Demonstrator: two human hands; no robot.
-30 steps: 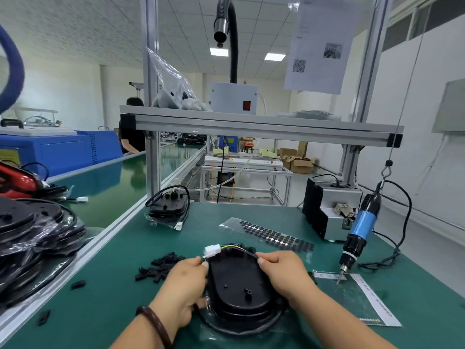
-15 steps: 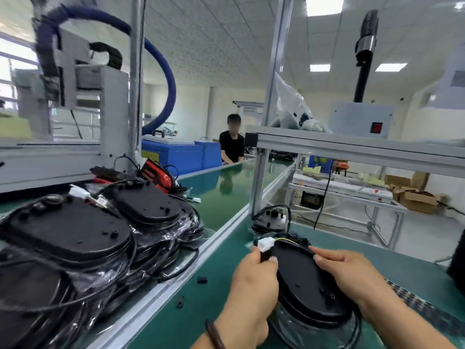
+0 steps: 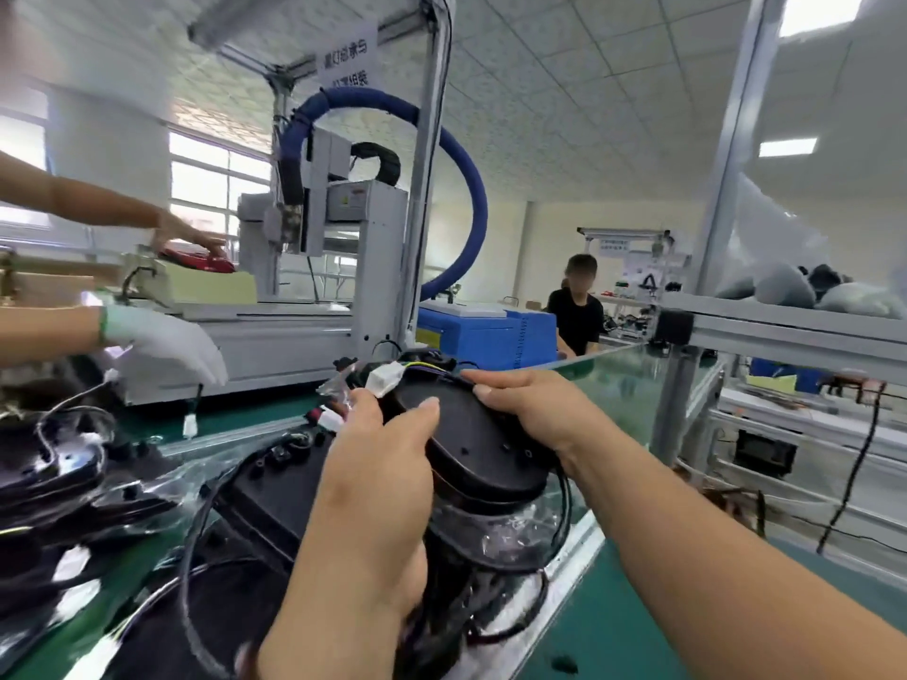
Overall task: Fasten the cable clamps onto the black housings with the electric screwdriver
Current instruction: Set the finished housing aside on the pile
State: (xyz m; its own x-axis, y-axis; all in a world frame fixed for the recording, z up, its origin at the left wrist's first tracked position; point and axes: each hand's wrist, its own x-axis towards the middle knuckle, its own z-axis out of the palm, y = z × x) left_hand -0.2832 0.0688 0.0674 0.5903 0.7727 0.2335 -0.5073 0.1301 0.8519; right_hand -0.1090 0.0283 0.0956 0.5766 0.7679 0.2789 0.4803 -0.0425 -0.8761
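Observation:
I hold a black oval housing (image 3: 483,446) in the air with both hands, above the aluminium rail between my bench and the conveyor. My left hand (image 3: 375,488) grips its left edge, thumb on top, next to the white connector (image 3: 385,381) at the end of its cable. My right hand (image 3: 532,409) grips the far right edge. A clear plastic bag (image 3: 510,530) hangs under the housing. The electric screwdriver and the cable clamps are out of view.
Several bagged black housings (image 3: 275,488) with cables lie piled on the green conveyor at lower left. Another person's gloved hand (image 3: 167,343) reaches in from the left. A grey machine (image 3: 343,267) with a blue hose stands behind. A person sits beyond, and a shelf frame (image 3: 785,331) stands at right.
My view has swung left from the bench to the conveyor. Both hands have carried the housing off the bench mat and over the pile. Another person's hands have come into view.

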